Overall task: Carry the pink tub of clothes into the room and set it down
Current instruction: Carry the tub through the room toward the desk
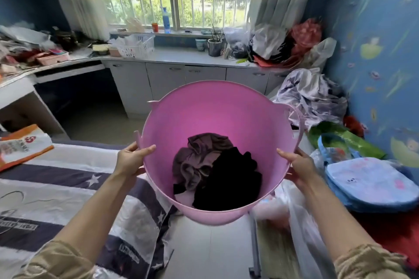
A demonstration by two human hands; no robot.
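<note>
I hold a large pink tub (pixel 217 108) in front of me, up off the floor and tilted so its inside faces me. At its bottom lie a brown garment (pixel 197 154) and a black garment (pixel 231 179). My left hand (pixel 131 158) grips the rim on the left, thumb inside. On the right side of the rim my right hand (pixel 299 165) grips it the same way. A loop handle (pixel 300 120) sticks out at the tub's upper right.
A bed with a striped star cover (pixel 68 188) lies at my left. Blue bags (pixel 367 181) and piled clothes (pixel 310 95) crowd the right side. Under the tub runs a narrow strip of pale floor (pixel 208 251). White cabinets (pixel 167 77) and a cluttered counter stand ahead below the window.
</note>
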